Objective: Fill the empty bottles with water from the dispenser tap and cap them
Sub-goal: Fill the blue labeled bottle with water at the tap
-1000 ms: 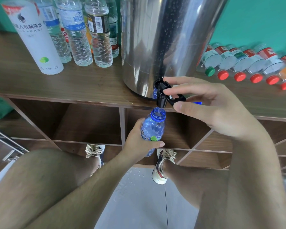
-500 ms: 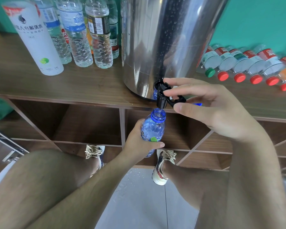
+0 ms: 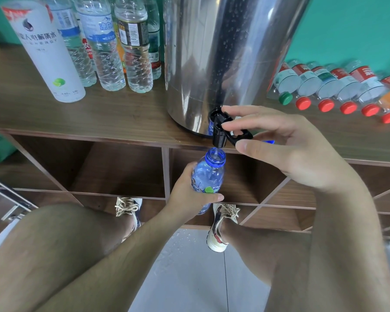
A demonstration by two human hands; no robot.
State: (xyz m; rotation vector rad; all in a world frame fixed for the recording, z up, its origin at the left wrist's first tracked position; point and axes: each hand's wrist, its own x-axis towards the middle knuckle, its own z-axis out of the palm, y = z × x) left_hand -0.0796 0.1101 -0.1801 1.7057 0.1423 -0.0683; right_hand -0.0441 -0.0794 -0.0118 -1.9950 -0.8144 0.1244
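We hold a small blue bottle just under the black tap of the steel dispenser, in front of the bench edge and above the open shelf cubbies. Its cap is off and a thin stream of water falls from the spout into its open mouth; how full it is we cannot tell. The bottle stands nearly upright, long axis vertical, mouth pointing up at the spout and leaning slightly to the right.

Our left hand wraps the lower half of the bottle, its grip closed firmly round the body with the thumb across the front. Our right hand pinches the tap's lever, forefinger on top and thumb beneath, the other fingers loosely spread behind.

On the bench to the left, clear bottles holding water stand upright beside a tall white can. To the right, a row of capped bottles lies on its side, mostly red caps towards us.
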